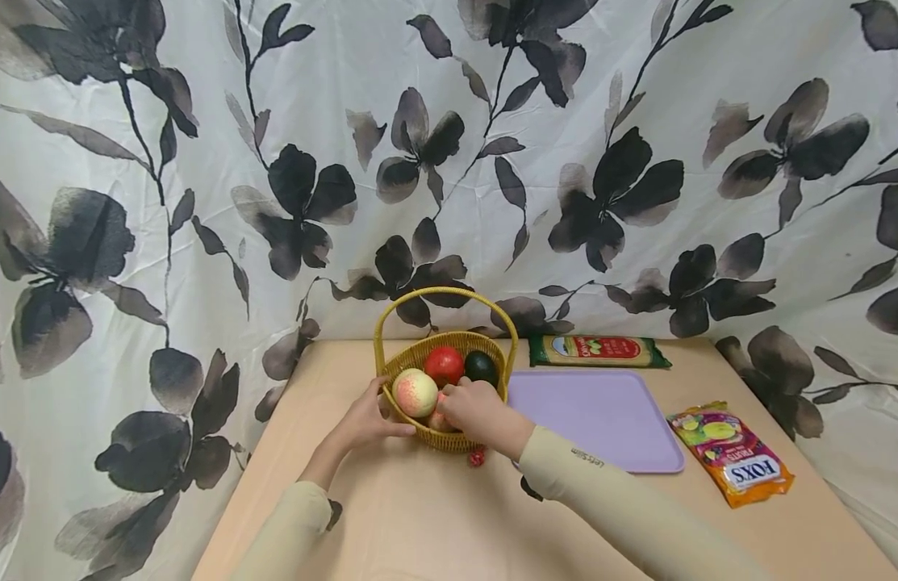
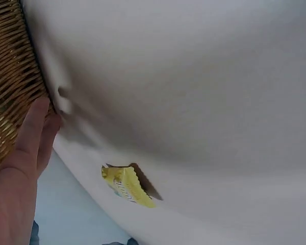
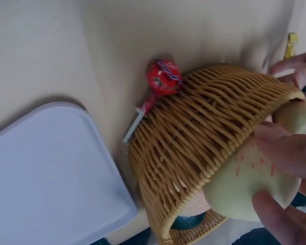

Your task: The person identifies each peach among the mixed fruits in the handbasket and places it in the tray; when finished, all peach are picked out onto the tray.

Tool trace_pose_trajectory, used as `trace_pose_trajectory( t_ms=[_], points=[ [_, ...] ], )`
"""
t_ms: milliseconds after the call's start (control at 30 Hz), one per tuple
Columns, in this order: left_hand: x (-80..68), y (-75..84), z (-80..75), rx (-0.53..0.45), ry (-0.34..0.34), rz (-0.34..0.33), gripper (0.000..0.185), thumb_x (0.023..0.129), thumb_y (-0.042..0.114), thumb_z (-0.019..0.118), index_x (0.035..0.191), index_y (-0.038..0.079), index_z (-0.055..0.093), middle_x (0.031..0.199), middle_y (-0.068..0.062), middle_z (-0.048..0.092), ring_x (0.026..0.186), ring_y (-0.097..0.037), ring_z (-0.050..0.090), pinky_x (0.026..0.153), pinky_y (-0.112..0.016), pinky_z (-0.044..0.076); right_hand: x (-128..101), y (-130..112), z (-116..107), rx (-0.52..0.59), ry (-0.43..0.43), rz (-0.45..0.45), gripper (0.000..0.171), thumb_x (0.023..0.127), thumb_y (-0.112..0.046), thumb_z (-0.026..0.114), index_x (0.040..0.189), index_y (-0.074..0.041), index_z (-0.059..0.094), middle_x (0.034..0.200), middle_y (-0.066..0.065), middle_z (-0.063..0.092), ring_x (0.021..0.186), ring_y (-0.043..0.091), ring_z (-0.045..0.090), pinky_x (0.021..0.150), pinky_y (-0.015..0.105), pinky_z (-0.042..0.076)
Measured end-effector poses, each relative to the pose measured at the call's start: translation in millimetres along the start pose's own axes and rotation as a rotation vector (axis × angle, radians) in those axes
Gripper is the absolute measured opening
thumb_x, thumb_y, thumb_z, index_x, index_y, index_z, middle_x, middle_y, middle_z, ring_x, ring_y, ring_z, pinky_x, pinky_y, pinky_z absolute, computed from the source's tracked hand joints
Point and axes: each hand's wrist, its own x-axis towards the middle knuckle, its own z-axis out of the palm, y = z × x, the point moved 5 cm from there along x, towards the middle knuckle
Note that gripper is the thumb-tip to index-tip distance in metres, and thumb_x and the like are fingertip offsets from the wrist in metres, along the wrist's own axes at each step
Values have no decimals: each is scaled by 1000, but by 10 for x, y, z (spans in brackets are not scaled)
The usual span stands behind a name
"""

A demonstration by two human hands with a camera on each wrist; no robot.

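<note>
The left hand (image 1: 365, 420) braces the basket (image 1: 449, 440) with straight fingers so it stays put on the counter (image 1: 419, 516) while the right hand (image 1: 478, 407) grasps a pale fruit (image 3: 245, 189) inside.

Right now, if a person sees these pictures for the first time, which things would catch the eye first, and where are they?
The eye goes first to the yellow wicker basket of fruit at the middle of the table, where the left hand touches its side and the right hand grips a pale peach in it. To its right lies a lilac tray, and a red lollipop lies against the basket's near side.
</note>
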Motion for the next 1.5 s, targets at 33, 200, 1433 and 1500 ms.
trace_pose_trajectory(
  t_ms=[33, 200, 1433, 1500],
  points=[
    [5, 10, -2, -4, -3, 2, 122, 71, 37, 98, 160, 0, 23, 162, -27, 38, 145, -44, 46, 117, -60, 39, 6, -7, 0, -38, -9, 9, 11, 89, -23, 84, 96, -22, 76, 99, -4, 72, 80, 18, 62, 59, 29, 54],
    [53, 77, -8, -24, -9, 8, 127, 71, 39, 98, 161, -1, 19, 163, -28, 36, 152, -44, 37, 121, -62, 32, 36, 4, 2, -137, -58, 60, 21, 86, -24, 86, 105, -28, 76, 105, -5, 70, 89, 18, 62, 56, 33, 57],
    [31, 33, 18, -19, -12, -37, 128, 71, 38, 98, 161, -3, 16, 159, -33, 38, 152, -47, 35, 123, -63, 28, -828, 1269, 133, 750, 38, 249, 55, 72, -23, 94, 120, -18, 67, 115, 10, 60, 105, 28, 58, 83, 45, 55],
    [30, 35, 17, -18, -12, -40, 128, 71, 38, 98, 161, -3, 17, 160, -33, 38, 152, -48, 34, 123, -64, 27, -911, 1314, 225, 761, 32, 266, 54, 73, -24, 93, 119, -17, 65, 116, 10, 60, 104, 27, 58, 82, 43, 54]
  ],
)
